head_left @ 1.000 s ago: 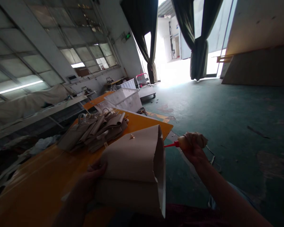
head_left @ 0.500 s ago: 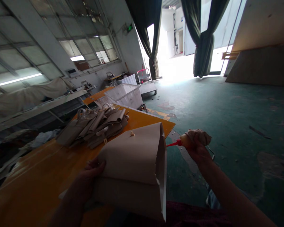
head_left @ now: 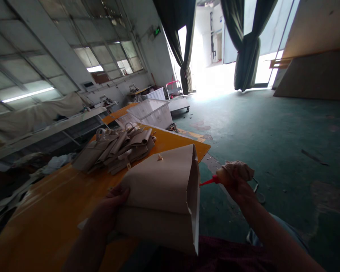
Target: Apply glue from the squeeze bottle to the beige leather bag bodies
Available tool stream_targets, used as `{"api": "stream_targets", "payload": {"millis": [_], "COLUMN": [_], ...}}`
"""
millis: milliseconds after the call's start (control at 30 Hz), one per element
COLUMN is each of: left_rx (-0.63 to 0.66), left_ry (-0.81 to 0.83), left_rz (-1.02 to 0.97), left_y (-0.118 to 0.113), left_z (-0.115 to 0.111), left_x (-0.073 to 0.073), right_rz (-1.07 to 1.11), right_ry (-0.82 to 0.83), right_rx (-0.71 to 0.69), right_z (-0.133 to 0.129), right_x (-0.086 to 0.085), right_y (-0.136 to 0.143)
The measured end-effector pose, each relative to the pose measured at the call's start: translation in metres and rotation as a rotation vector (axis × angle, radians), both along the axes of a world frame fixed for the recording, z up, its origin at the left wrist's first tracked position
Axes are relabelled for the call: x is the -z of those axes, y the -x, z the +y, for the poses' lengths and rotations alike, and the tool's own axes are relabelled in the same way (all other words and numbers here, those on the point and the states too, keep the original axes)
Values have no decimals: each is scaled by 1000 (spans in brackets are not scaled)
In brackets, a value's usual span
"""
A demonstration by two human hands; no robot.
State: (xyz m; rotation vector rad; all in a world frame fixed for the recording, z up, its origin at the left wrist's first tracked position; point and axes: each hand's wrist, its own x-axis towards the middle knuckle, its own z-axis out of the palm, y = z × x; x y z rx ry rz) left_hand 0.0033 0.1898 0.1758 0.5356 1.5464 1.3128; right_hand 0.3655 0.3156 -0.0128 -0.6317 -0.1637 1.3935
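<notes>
Held a boxy beige leathery bag (head_left: 158, 189) in left hand (head_left: 115, 199) and a yellowish, cloth-wrapped, red-tipped bottle (head_left: 222, 176) in right hand (head_left: 240, 188), seemingly dabbing the bag's right edge (head_left: 196, 221), and needed steady aim next.

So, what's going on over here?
A person is working with both bare hands. The left hand grips a folded beige piece with a small metal fitting on it. The right hand holds a wrapped bottle, its red nozzle pointing at the rim of the piece's open end; whether it touches is hard to tell. More beige pieces lie heaped on the orange table.
</notes>
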Motion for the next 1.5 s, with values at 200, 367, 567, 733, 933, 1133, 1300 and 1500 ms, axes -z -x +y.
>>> {"api": "stream_targets", "payload": {"millis": [200,367,567,733,933,1133,1300,1500], "left_rx": [-15,1,24,12,28,37,26,51], "left_ry": [1,-20,-21,-39,-46,-59,-89,-91], "left_rz": [-24,-22,-17,-17,1,14,18,37], "left_y": [0,-1,0,-1,-1,0,0,-3], "left_z": [0,-3,-5,-7,-10,-10,-12,-15], "left_x": [2,1,5,7,10,14,19,23], "right_rz": [17,9,8,22,25,49,122,223], "right_ry": [68,105,163,257,277,263,349,482], "right_rx": [-17,-10,-32,-16,-36,-58,-55,-27], "right_z": [-22,-38,-55,-72,-94,-114,-131,-152], "right_x": [4,6,12,9,-2,-8,-17,-47], "right_y": [5,10,11,15,19,22,25,23]}}
